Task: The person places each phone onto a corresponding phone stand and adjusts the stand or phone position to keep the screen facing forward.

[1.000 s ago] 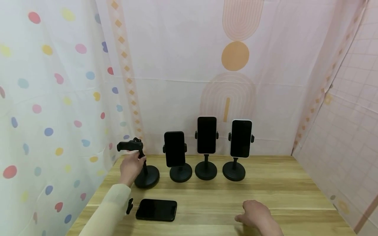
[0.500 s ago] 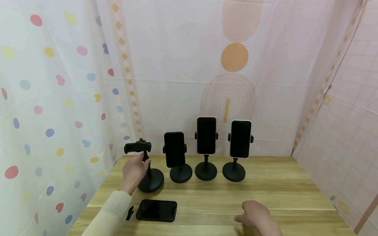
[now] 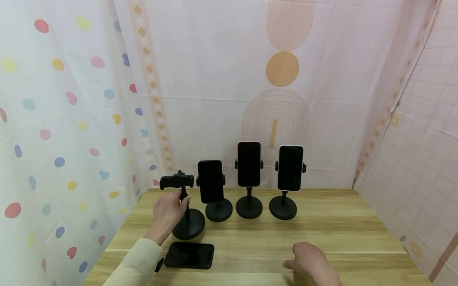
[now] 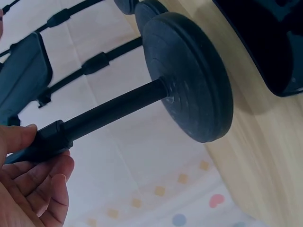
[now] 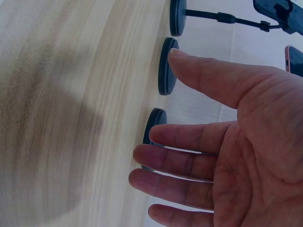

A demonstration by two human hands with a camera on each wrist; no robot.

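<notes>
My left hand (image 3: 169, 214) pinches the stem of a black phone stand (image 3: 188, 224) between thumb and fingers, just under its clamp. The stand's clamp (image 3: 177, 181) has no phone in it. In the left wrist view, its round base (image 4: 189, 78) is close to the table; I cannot tell whether it touches. In front of that base a black phone (image 3: 189, 255) lies flat, screen up, near the left sleeve. My right hand (image 3: 309, 262) hovers over the right part of the table; the right wrist view has its fingers (image 5: 184, 161) extended and spread, with nothing held.
Three more black stands line the back, each holding an upright phone: a black one (image 3: 210, 181), a dark-screened one (image 3: 249, 164) and a white-edged one (image 3: 290, 167). Behind the wooden table (image 3: 332, 226) hangs a patterned cloth (image 3: 200, 131); a dotted cloth (image 3: 71, 131) hangs at left.
My left hand has brought the phone stand rightward and nearer, towards the lying phone, and its clamp has turned to face more forward. The right hand stays nearly still.
</notes>
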